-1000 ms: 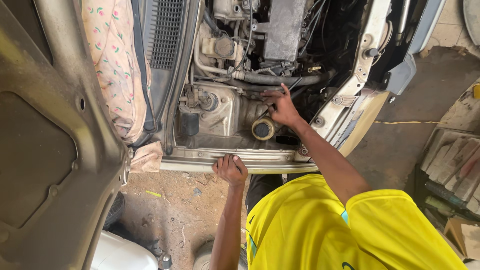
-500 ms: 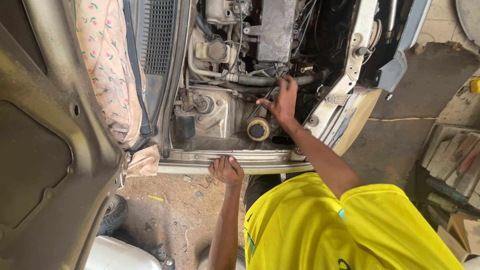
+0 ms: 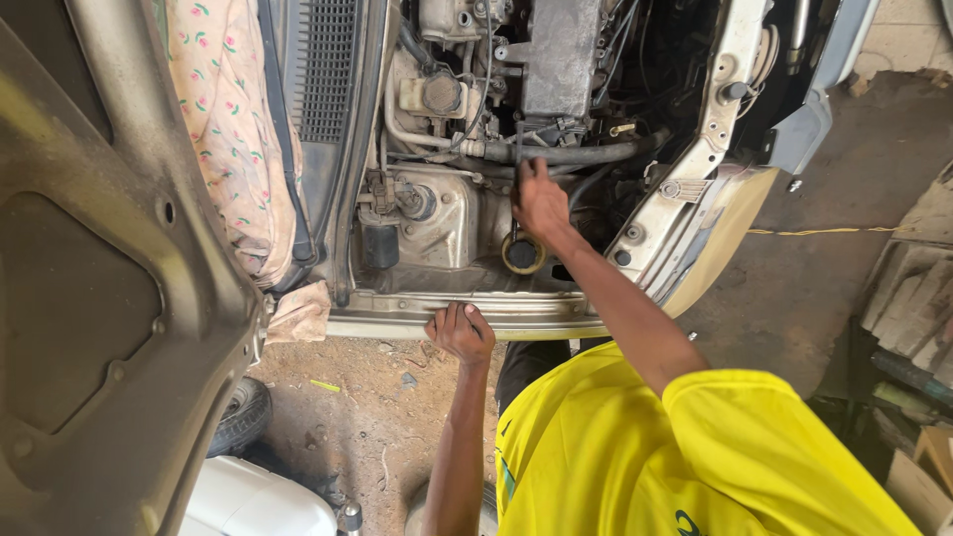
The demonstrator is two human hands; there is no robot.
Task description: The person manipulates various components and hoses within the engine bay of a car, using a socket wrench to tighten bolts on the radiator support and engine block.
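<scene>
I see raised hood (image 3: 89, 298) far left of both hands, floral cloth (image 3: 223, 119) beside it. Engine bay (image 3: 447, 218) open above left hand. Left hand (image 3: 462, 333) curled over front panel edge (image 3: 397, 316), gripping it. Right hand (image 3: 539, 201) reaches into bay, fingers at black hose (image 3: 586, 154); grasp unclear, cannot tell. Round yellow-rimmed cap (image 3: 523, 254) just below right hand.
</scene>
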